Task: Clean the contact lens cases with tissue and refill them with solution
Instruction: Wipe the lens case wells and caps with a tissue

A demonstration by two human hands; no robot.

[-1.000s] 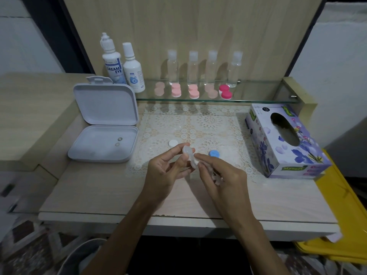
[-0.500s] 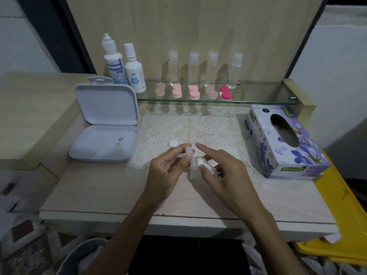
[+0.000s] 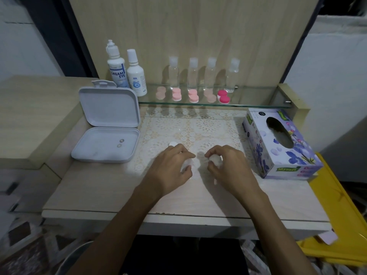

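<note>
My left hand (image 3: 172, 167) lies low over the lace mat (image 3: 198, 128), its fingers curled round the clear contact lens case (image 3: 187, 164). My right hand (image 3: 228, 165) sits beside it, a small gap apart, and grips a wad of white tissue (image 3: 215, 158). A white cap (image 3: 172, 144) peeks out just beyond my left knuckles. The blue cap is hidden under my hands. Two solution bottles (image 3: 137, 74) stand at the back left.
An open white box (image 3: 107, 143) with two small lenses lies to the left. A tissue box (image 3: 278, 143) stands to the right. On the glass shelf (image 3: 248, 105) are several clear bottles (image 3: 211, 74) and pink lens cases (image 3: 193, 96). A yellow bin (image 3: 337, 225) sits past the table's right edge.
Both hands have dropped toward the mat and parted. The tissue has come away from the lens case, which stays in my left hand. The blue cap is now covered.
</note>
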